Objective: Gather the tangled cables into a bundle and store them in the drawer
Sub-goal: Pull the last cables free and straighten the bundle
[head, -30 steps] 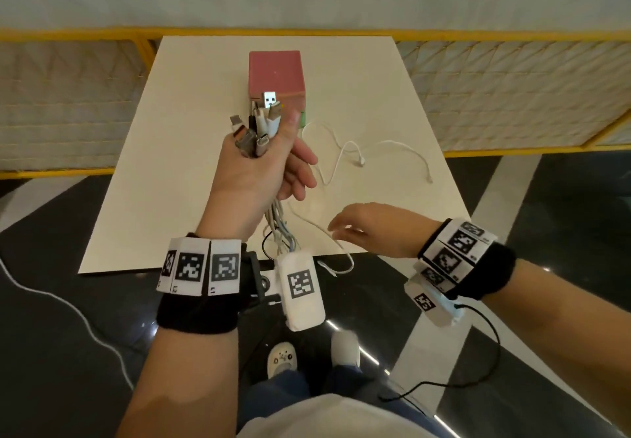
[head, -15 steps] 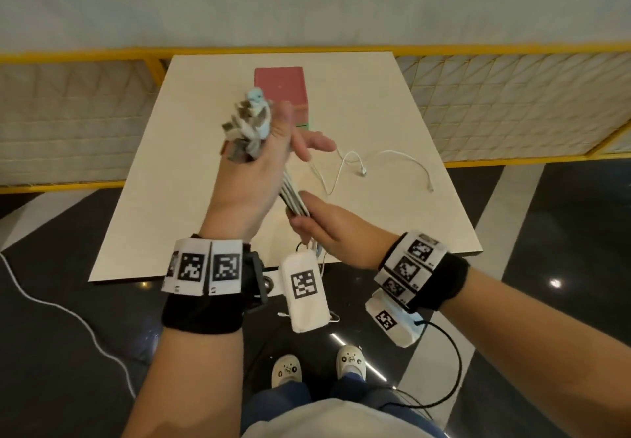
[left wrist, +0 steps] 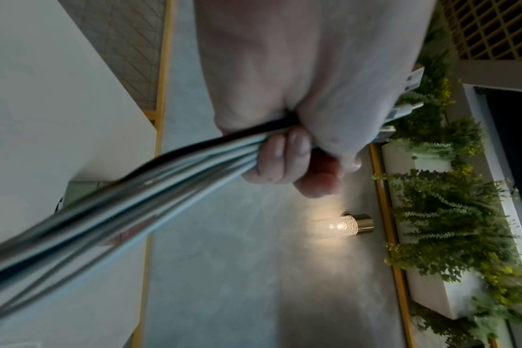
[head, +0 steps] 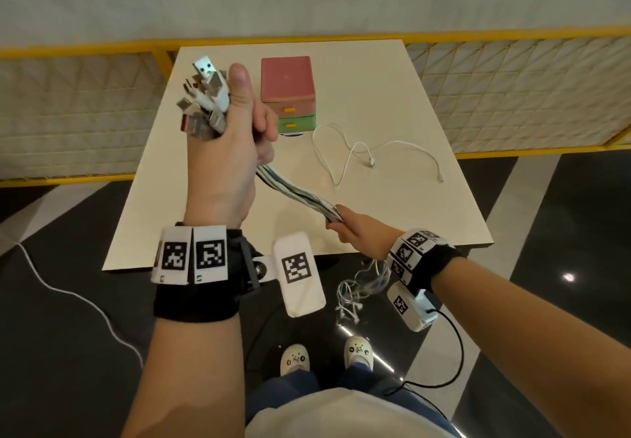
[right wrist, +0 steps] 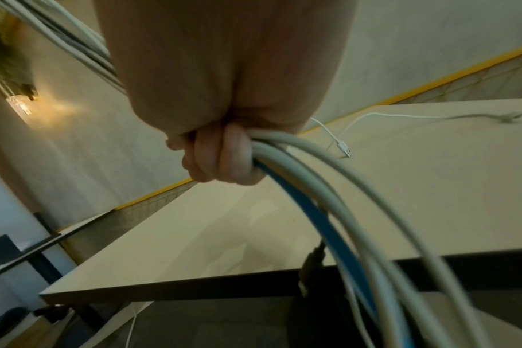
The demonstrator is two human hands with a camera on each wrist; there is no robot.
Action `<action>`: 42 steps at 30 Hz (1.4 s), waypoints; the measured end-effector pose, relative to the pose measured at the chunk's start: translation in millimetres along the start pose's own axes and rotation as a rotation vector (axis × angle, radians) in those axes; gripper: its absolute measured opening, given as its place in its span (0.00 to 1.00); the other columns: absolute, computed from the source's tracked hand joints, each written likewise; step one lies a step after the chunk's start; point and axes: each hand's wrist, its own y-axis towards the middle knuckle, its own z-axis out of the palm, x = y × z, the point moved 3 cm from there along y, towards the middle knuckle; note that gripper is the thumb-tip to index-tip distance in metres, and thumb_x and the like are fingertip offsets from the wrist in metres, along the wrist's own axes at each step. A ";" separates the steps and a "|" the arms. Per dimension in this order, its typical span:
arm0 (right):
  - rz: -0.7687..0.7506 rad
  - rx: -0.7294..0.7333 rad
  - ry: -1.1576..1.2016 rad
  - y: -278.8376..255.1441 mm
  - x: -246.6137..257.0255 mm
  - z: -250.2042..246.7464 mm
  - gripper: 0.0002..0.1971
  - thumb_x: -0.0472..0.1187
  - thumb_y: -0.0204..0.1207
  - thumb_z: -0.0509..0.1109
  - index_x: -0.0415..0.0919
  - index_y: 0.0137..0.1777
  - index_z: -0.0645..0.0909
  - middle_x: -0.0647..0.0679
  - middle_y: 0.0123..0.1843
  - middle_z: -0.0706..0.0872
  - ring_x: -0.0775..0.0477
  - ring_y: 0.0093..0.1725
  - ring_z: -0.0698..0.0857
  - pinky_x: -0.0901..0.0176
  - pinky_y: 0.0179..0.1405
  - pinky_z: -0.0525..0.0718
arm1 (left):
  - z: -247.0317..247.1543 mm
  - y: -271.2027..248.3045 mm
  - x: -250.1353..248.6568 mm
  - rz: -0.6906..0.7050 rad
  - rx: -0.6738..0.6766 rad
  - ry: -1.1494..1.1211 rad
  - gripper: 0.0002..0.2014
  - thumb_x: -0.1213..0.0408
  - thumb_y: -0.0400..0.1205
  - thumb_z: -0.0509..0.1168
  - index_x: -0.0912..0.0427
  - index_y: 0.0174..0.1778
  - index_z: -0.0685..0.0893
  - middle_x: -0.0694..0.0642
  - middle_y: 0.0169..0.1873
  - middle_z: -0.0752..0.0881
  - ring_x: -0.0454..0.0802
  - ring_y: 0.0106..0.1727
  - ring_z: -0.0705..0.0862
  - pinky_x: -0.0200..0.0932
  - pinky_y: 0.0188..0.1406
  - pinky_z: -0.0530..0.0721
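My left hand (head: 235, 137) is raised over the table's left side and grips a bundle of cables (head: 297, 193) near its plug ends (head: 205, 96), which fan out above my thumb. The bundle runs taut down to my right hand (head: 355, 232), which is closed round it near the table's front edge. Loose cable tails (head: 362, 287) hang below that hand. In the wrist views the cables (left wrist: 164, 169) (right wrist: 313, 188) pass through each fist (left wrist: 286, 150) (right wrist: 221, 155). One white cable (head: 362, 150) lies loose on the table. The small drawer unit (head: 288, 92) stands behind, both drawers closed.
The cream table (head: 392, 219) stands against a yellow-framed mesh fence (head: 512, 89). A white cord (head: 78, 297) trails on the dark floor at left. My feet (head: 324, 355) stand below the table's front edge.
My right hand came in from the table, took hold of the bundle just below the left hand, and slid down along it toward the table's front edge. The left hand rose with the plug ends.
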 end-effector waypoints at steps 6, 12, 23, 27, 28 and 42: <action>0.119 0.120 0.012 -5.8 -26.0 11.1 0.08 0.49 0.85 0.54 0.45 0.53 0.66 0.42 0.45 0.84 0.42 0.45 0.85 0.51 0.47 0.81 | -12.8 8.9 -14.7 0.079 -0.088 -0.061 0.24 0.52 0.89 0.54 0.55 0.26 0.70 0.50 0.22 0.75 0.43 0.21 0.66 0.40 0.21 0.58; 0.207 0.256 0.042 -10.6 -36.3 10.2 0.11 0.48 0.83 0.57 0.47 0.62 0.67 0.46 0.44 0.80 0.47 0.41 0.79 0.44 0.49 0.80 | -15.4 15.3 -1.3 0.007 -0.114 0.010 0.25 0.49 0.88 0.56 0.54 0.24 0.70 0.50 0.22 0.76 0.44 0.20 0.63 0.38 0.19 0.58; 0.319 -0.422 0.447 61.2 -63.2 -70.8 0.22 0.30 0.76 0.61 0.50 0.67 0.74 0.45 0.62 0.76 0.47 0.63 0.76 0.53 0.60 0.77 | 9.9 17.4 76.5 -0.272 -0.074 0.145 0.28 0.52 0.86 0.62 0.56 0.19 0.68 0.51 0.20 0.84 0.43 0.20 0.75 0.37 0.26 0.76; 0.352 -0.414 0.529 97.9 -64.2 -79.1 0.20 0.38 0.77 0.66 0.54 0.67 0.77 0.43 0.58 0.77 0.48 0.60 0.77 0.42 0.72 0.75 | 9.9 22.0 89.6 -0.312 -0.082 0.139 0.33 0.52 0.86 0.62 0.52 0.11 0.70 0.51 0.23 0.86 0.43 0.22 0.79 0.36 0.29 0.80; 0.354 -0.418 0.503 104.4 -65.6 -79.5 0.18 0.38 0.77 0.67 0.49 0.67 0.79 0.43 0.60 0.79 0.47 0.61 0.78 0.42 0.72 0.74 | 8.6 23.5 91.0 -0.314 -0.082 0.137 0.33 0.52 0.86 0.62 0.52 0.10 0.71 0.52 0.23 0.87 0.44 0.24 0.80 0.35 0.30 0.81; -0.229 -0.294 0.327 29.8 36.9 -84.8 0.27 0.19 0.73 0.61 0.47 0.64 0.80 0.60 0.69 0.78 0.45 0.42 0.86 0.55 0.44 0.88 | -1.5 29.8 99.3 -0.450 -0.058 0.196 0.18 0.49 0.87 0.59 0.57 0.53 0.88 0.51 0.47 0.93 0.41 0.25 0.76 0.31 0.25 0.71</action>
